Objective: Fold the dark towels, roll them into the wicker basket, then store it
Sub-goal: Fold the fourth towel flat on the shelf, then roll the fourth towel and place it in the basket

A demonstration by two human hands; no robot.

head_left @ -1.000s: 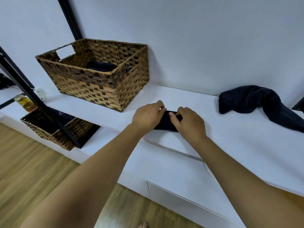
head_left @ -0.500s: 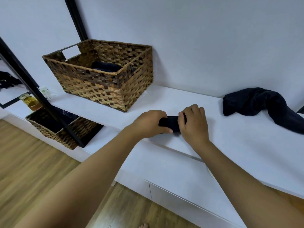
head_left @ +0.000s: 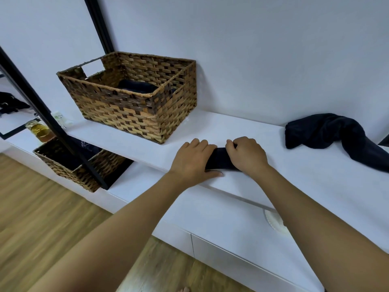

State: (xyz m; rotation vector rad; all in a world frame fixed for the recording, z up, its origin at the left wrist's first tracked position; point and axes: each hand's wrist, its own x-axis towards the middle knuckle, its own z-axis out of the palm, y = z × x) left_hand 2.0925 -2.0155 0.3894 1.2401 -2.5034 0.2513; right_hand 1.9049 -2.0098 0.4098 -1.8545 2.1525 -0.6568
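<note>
A small dark towel (head_left: pixel 221 159) lies rolled tight on the white counter (head_left: pixel 294 175), mostly hidden between my hands. My left hand (head_left: pixel 194 158) wraps its left end, thumb flat on the counter. My right hand (head_left: pixel 247 153) clamps its right end with the fingers curled over the top. The wicker basket (head_left: pixel 134 110) stands up-left of my hands against the wall, with a dark rolled towel (head_left: pixel 136 87) inside. Another dark towel (head_left: pixel 328 133) lies crumpled at the far right of the counter.
A black slanted frame post (head_left: pixel 52 123) crosses the left side. Below the counter sits a second wicker basket (head_left: pixel 69 163) holding dark cloth. A jar with yellow contents (head_left: pixel 40 130) stands at the left. Wooden floor lies below; white drawers front the counter.
Both hands have closed further around the roll, and the towel is more tightly bundled. My view has shifted slightly, so the basket sits a little farther right in frame.
</note>
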